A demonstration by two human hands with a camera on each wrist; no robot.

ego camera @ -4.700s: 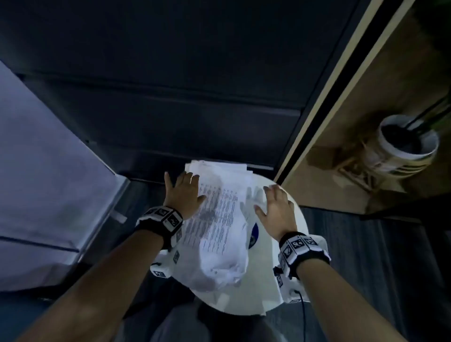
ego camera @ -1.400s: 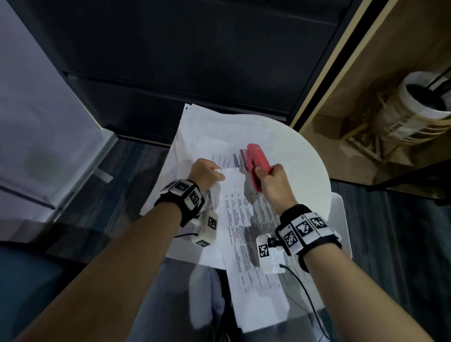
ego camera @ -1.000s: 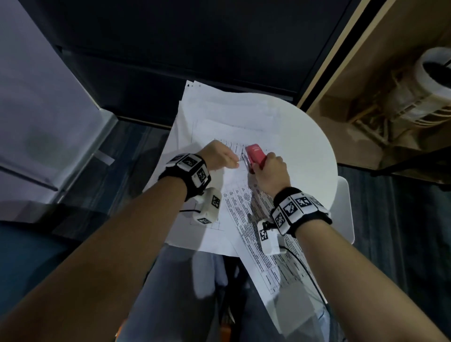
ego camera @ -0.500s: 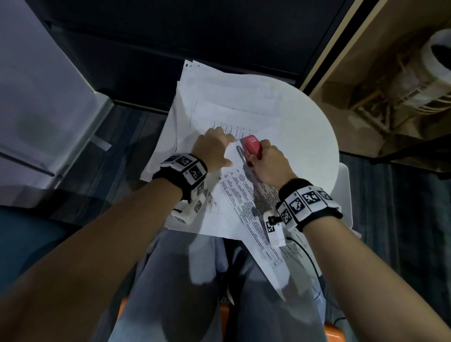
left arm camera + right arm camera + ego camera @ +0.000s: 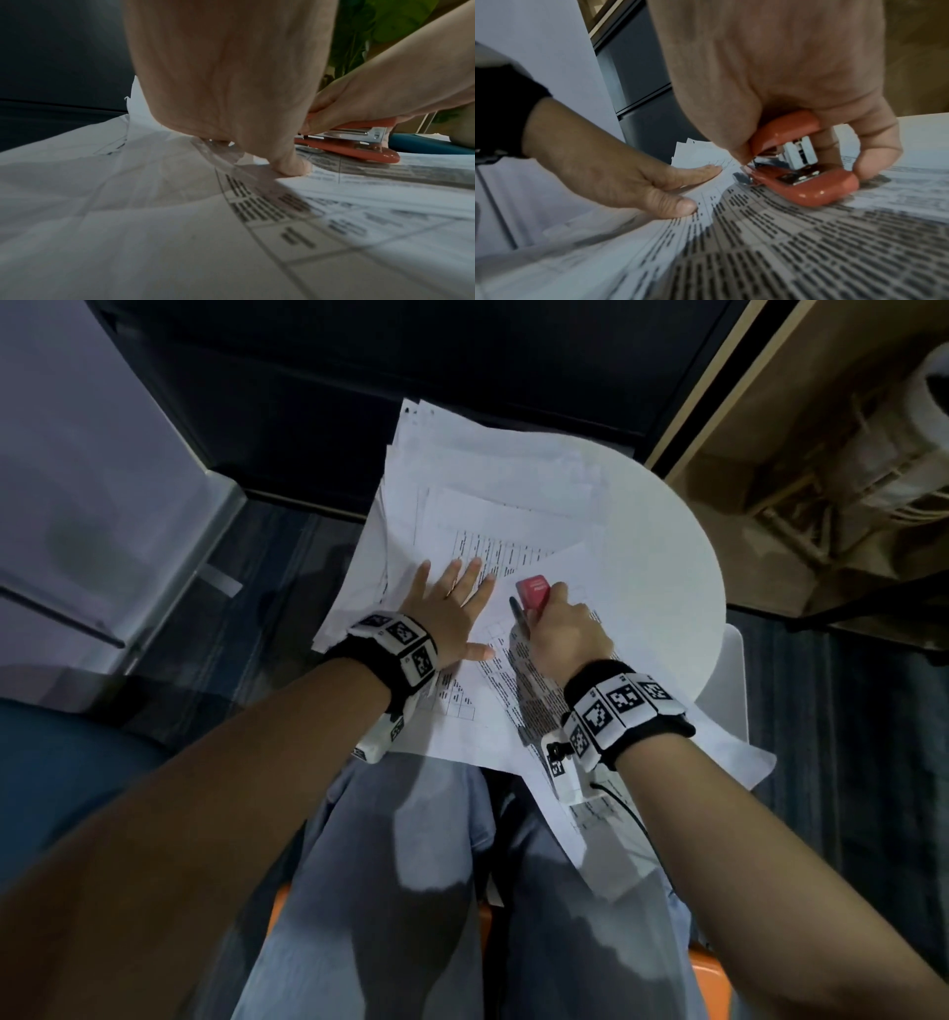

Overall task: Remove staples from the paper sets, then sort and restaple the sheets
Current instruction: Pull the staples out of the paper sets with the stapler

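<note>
Your left hand (image 5: 452, 613) lies flat on the papers (image 5: 493, 516) just beside the stapler (image 5: 532, 592) your right hand (image 5: 562, 634) grips; keep that corner pinned and squeeze straight down.

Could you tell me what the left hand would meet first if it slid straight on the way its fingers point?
Probably only more printed sheets: the left hand lies flat on them, pointing toward the table's far edge.

Two hands (image 5: 506, 618), one red stapler (image 5: 533, 591), one round table (image 5: 662, 546), many loose sheets (image 5: 477, 469).
</note>
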